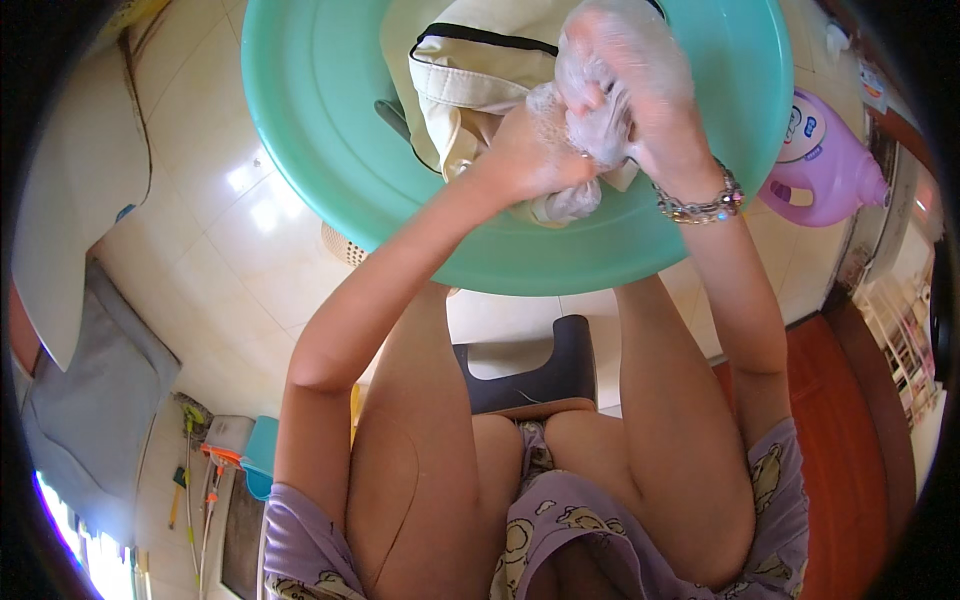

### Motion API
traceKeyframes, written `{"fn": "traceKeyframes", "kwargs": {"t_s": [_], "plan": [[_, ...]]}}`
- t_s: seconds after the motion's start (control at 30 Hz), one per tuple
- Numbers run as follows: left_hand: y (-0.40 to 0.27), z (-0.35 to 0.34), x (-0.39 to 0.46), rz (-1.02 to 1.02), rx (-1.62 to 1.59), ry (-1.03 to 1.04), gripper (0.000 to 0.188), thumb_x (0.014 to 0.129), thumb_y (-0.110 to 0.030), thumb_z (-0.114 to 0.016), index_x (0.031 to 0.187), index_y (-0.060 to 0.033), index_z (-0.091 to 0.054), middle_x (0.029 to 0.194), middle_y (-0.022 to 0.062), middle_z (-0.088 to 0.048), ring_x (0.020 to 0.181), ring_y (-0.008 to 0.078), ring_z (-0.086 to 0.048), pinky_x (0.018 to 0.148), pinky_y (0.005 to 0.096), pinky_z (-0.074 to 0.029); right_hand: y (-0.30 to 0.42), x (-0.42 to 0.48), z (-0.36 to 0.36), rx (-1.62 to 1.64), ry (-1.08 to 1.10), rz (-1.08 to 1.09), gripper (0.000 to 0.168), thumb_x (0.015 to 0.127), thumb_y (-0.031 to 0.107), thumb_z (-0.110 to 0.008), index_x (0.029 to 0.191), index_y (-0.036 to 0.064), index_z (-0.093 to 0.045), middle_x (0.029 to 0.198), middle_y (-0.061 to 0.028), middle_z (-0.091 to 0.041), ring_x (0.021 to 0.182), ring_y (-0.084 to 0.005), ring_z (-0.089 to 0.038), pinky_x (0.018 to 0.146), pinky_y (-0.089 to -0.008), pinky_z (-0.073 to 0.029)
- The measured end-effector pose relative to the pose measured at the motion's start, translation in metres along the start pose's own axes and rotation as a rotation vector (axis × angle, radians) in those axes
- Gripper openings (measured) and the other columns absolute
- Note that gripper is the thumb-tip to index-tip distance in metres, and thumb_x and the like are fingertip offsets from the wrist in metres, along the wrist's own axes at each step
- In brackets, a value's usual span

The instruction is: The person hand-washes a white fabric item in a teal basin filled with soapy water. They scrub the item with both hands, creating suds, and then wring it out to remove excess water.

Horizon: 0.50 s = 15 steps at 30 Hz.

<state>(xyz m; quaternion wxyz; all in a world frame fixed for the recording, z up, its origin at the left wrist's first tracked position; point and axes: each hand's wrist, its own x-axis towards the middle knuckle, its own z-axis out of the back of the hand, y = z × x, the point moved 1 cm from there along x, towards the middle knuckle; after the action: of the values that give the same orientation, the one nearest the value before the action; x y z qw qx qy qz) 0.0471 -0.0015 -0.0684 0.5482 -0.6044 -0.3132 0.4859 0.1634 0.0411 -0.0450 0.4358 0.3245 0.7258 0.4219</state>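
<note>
A large turquoise plastic basin (330, 150) stands before me. In it lies a cream fabric bag (480, 82) with black trim and a stitched band. My left hand (532, 154) grips a bunched, soapy cloth (600, 135) above the near part of the basin. My right hand (637, 75), slightly blurred and covered in white suds, closes on the same bunch from the upper right. Foam hides much of the cloth, so I cannot tell whether it is part of the bag. A beaded chain bracelet (697, 206) circles my right wrist.
To the basin's right lies a purple detergent bottle (832, 165). A perforated beige basket (343, 244) shows under its left rim. Below me is a dark stool (525, 382). Mops and a blue dustpan (261, 454) stand at lower left on tiled floor (217, 255).
</note>
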Motion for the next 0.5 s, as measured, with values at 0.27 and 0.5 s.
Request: {"fn": "traceKeyframes", "kwargs": {"t_s": [0.27, 0.5], "plan": [[-0.027, 0.031, -0.006, -0.044, 0.057, -0.070, 0.072, 0.058, -0.043, -0.067, 0.110, -0.0031, -0.037, 0.109, 0.0122, -0.043, 0.098, 0.0224, -0.043, 0.085, 0.0279, -0.033, 0.007, -0.008, 0.004, 0.443, 0.003, -0.083, 0.065, 0.070, 0.013, -0.060, 0.123, 0.003, -0.025, 0.116, -0.0066, -0.039, 0.102, -0.0154, -0.041, 0.085, -0.0271, -0.034], [-0.037, 0.057, 0.002, -0.159, 0.067, -0.363, 0.048, 0.060, -0.028, -0.070, 0.095, -0.0022, -0.050, 0.089, 0.0062, -0.054, 0.083, 0.0157, -0.049, 0.074, 0.0283, -0.040, 0.003, -0.019, -0.013, -0.632, 0.068, 0.189, 0.043, 0.062, 0.024, -0.067, 0.094, 0.003, -0.049, 0.076, -0.0131, -0.055, 0.068, -0.0243, -0.055, 0.061, -0.0299, -0.043]]}}
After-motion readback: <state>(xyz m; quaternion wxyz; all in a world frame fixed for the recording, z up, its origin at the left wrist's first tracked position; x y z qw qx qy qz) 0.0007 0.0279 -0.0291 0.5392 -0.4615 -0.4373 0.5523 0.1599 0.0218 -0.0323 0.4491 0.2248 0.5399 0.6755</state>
